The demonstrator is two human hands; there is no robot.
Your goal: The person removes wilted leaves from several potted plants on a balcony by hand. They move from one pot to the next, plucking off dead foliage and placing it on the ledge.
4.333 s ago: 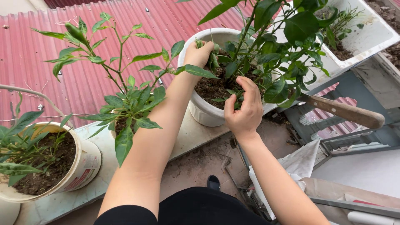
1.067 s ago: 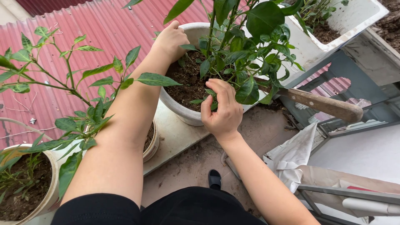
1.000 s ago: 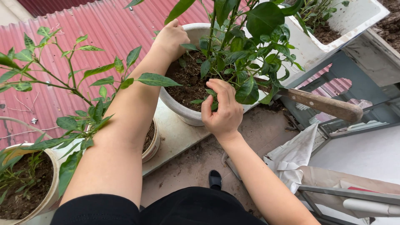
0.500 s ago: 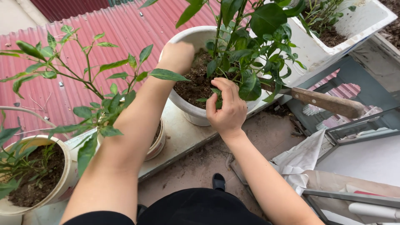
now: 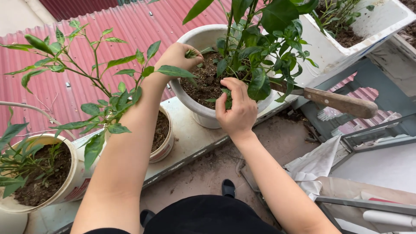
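Note:
A white pot [image 5: 203, 113] with dark soil and a leafy green plant [image 5: 264, 26] stands on the ledge. My left hand [image 5: 177, 56] is over the pot's near-left rim, fingers pinched on small green weeds. My right hand [image 5: 236, 110] rests on the pot's front rim, fingers curled into the soil by the plant's stems. A knife with a wooden handle [image 5: 342, 103] sticks out of the pot on the right.
Two more white pots, one [image 5: 167, 145] under my left arm and one [image 5: 43, 177] at far left, hold leafy plants. A white rectangular planter [image 5: 377, 26] is top right. Red corrugated roofing [image 5: 86, 26] lies beyond the ledge. White cloth [image 5: 316, 162] lies lower right.
My left hand has drawn back from the pot's far rim to the near-left rim and now pinches weeds. My right hand stays at the front rim.

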